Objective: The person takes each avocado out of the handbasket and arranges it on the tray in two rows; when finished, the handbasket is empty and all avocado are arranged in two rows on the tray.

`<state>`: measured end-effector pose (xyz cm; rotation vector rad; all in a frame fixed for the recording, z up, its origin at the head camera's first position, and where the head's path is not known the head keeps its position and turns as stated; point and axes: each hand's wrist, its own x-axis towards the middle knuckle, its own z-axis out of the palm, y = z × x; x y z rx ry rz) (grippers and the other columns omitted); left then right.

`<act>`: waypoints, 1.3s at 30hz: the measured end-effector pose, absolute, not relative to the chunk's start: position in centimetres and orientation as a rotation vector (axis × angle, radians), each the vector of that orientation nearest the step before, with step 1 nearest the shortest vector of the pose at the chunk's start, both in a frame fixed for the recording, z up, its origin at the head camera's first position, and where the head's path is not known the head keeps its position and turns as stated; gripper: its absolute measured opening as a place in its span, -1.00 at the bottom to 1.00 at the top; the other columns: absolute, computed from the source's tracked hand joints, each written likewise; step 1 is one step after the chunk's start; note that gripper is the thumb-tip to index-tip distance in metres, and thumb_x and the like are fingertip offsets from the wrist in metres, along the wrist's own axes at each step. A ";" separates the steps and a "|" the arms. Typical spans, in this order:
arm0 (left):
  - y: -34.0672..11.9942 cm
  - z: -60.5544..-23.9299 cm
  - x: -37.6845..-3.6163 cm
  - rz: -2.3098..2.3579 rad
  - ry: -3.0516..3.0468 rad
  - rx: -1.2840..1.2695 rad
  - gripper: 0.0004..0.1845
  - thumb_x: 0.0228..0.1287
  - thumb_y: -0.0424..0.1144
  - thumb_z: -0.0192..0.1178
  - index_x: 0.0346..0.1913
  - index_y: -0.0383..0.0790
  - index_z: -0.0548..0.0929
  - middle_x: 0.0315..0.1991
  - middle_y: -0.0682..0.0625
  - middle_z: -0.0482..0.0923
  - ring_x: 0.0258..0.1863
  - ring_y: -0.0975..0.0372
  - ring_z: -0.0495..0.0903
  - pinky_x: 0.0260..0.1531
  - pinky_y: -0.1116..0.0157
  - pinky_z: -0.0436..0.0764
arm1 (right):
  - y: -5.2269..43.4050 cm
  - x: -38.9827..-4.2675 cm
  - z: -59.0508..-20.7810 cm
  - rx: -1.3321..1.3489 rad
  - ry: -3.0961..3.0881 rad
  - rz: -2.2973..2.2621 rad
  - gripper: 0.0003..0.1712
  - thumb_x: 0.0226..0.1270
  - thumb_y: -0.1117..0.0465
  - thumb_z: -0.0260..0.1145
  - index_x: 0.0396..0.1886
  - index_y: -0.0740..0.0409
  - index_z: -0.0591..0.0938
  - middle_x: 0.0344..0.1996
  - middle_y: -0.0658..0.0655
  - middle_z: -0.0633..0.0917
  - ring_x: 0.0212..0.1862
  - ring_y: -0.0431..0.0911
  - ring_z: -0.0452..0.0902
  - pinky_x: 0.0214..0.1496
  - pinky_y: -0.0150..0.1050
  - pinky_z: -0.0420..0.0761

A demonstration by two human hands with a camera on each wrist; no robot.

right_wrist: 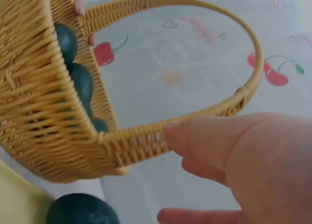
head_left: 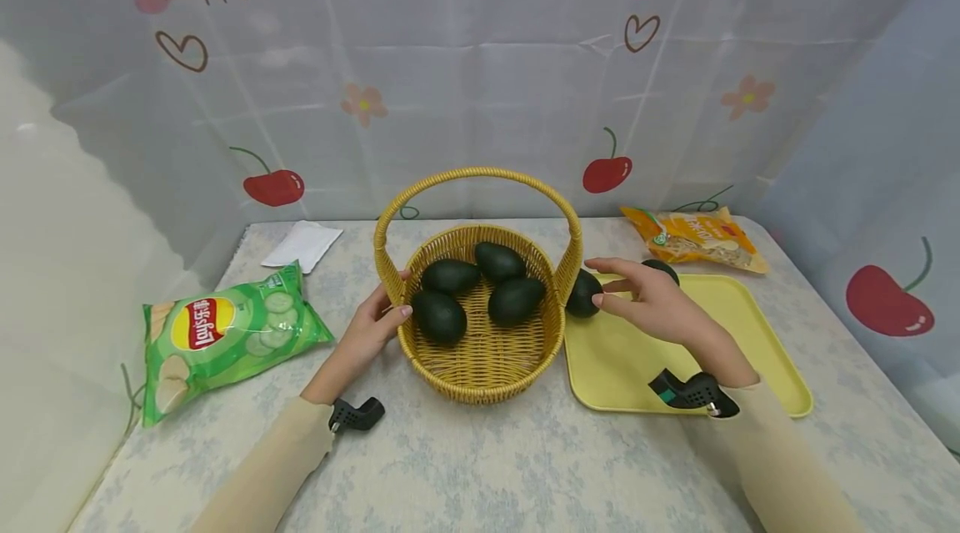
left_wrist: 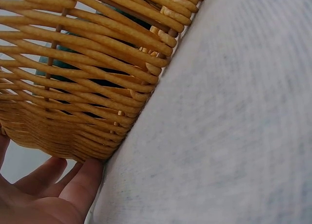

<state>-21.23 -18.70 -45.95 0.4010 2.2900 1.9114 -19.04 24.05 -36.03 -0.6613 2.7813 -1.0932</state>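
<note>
Cherry-print curtains behind a pale table (head_left: 480, 466); yellow tray (head_left: 757, 349) right of the wicker basket (head_left: 480, 366); left hand (head_left: 371, 329) rests relaxed against its rim; right hand (head_left: 656, 304), fingers straight, touches an avocado (head_left: 582, 293) on the tray.

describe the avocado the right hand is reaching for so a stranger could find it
Start at the yellow tray right of the wicker basket. On the tray's near-left corner, beside the basket, lies a dark avocado at the right hand's fingertips. Four others are in the basket; another sits behind the hand.
</note>
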 end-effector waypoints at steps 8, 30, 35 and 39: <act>-18.7 -46.0 -21.3 1.918 2.280 0.398 -0.36 0.57 -0.18 0.09 0.61 0.03 0.18 0.54 -0.28 0.24 0.39 -0.13 0.39 0.04 0.28 0.64 | 22.7 -17.4 -33.8 -0.817 2.785 -1.079 -0.52 0.46 0.21 0.33 0.33 0.15 0.57 0.27 0.26 0.63 0.09 0.10 0.72 -0.08 -0.20 0.70; -18.7 -45.9 -21.2 1.921 2.285 0.403 -0.37 0.56 -0.20 0.09 0.60 0.03 0.19 0.53 -0.27 0.25 0.37 -0.11 0.40 0.05 0.30 0.64 | 12.7 -21.8 -32.3 -1.302 2.563 -0.476 -0.60 0.38 0.36 0.34 0.19 0.11 0.68 0.18 0.14 0.68 0.28 0.08 0.54 0.26 0.00 0.59; -18.7 -45.9 -21.2 1.906 2.301 0.404 -0.37 0.57 -0.20 0.08 0.60 0.03 0.19 0.53 -0.27 0.26 0.37 -0.12 0.41 0.06 0.28 0.63 | 11.7 -23.3 -32.7 -1.307 2.519 -0.312 -0.59 0.31 0.50 0.28 0.09 0.12 0.73 0.13 0.16 0.70 0.28 0.11 0.54 0.29 0.01 0.57; -18.7 -45.9 -21.2 1.911 2.296 0.406 -0.37 0.57 -0.20 0.08 0.60 0.02 0.19 0.53 -0.27 0.26 0.37 -0.13 0.40 0.04 0.29 0.64 | 11.3 -24.1 -33.4 -1.203 2.507 -0.219 -0.51 0.26 0.56 0.22 0.07 0.07 0.75 0.13 0.13 0.70 0.29 0.10 0.52 0.34 0.03 0.52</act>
